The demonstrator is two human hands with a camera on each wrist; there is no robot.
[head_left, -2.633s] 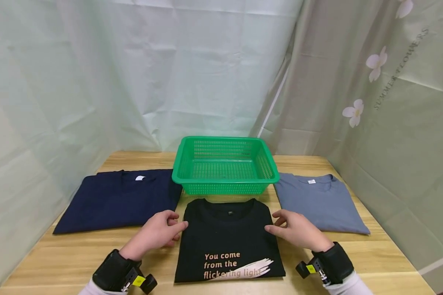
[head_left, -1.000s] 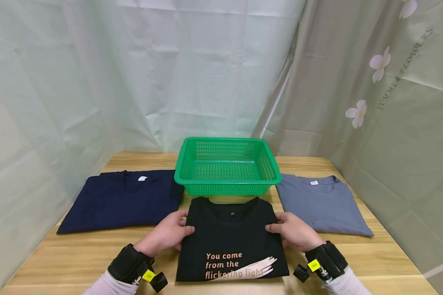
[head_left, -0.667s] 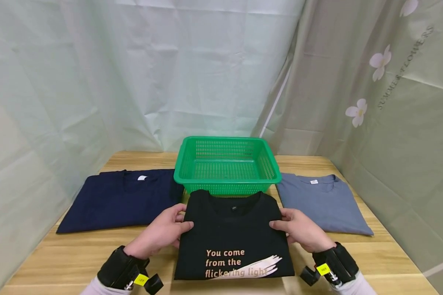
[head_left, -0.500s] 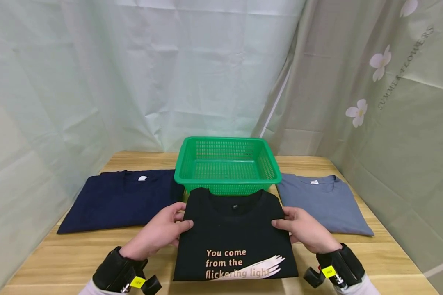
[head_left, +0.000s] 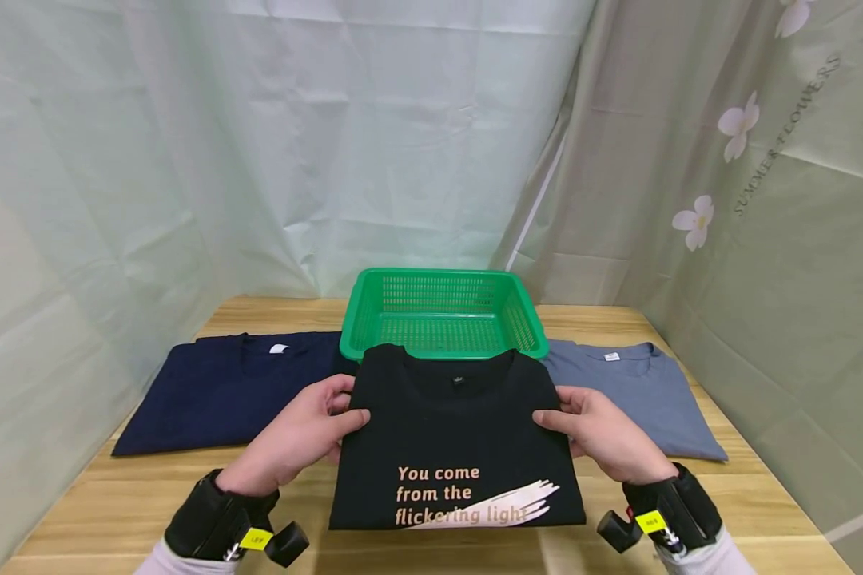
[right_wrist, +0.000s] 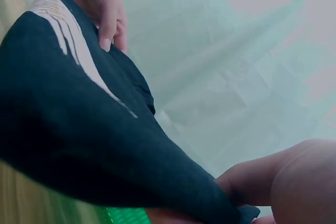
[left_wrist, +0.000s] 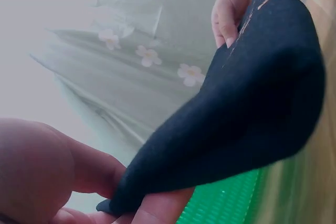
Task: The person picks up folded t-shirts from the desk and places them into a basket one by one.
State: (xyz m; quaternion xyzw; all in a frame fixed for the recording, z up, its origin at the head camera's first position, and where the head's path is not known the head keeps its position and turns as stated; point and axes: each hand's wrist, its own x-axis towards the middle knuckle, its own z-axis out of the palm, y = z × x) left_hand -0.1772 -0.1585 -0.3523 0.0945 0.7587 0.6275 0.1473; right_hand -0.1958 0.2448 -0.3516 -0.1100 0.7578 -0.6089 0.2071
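A: Where's the black T-shirt (head_left: 453, 435), and what's holding it?

B: Hovering folded over the table (head_left: 748, 515), between near edge and green basket (head_left: 439, 292); left hand (head_left: 298, 435) is pinching its left side, right hand (head_left: 610, 435) its right; thumbs are pressing on top, fingers (left_wrist: 163, 206) are supporting underneath; both pinches are closing right down on the fabric; how firmly, can't tell.

A: Step in hand?

B: Reading it as a two-handed carry, fold intact; next move is calling for level sides and even tension; also more height if it's going forward, since the basket's near rim is sitting in that path.

A: Neighbours?

B: Navy shirt (head_left: 223, 395) is lying toward the table's left edge, grey shirt (head_left: 647, 391) toward the right; basket is standing nearer the far edge.

A: Views agreeing?

B: Mostly; head is giving readable lettering (head_left: 437, 473) and both other shirts, wrist views aren't; they're showing the cloth bowing between the hands and fingers beneath, which head is largely hiding; collar is overlapping the near rim in head; whether it's actually above it, can't tell.
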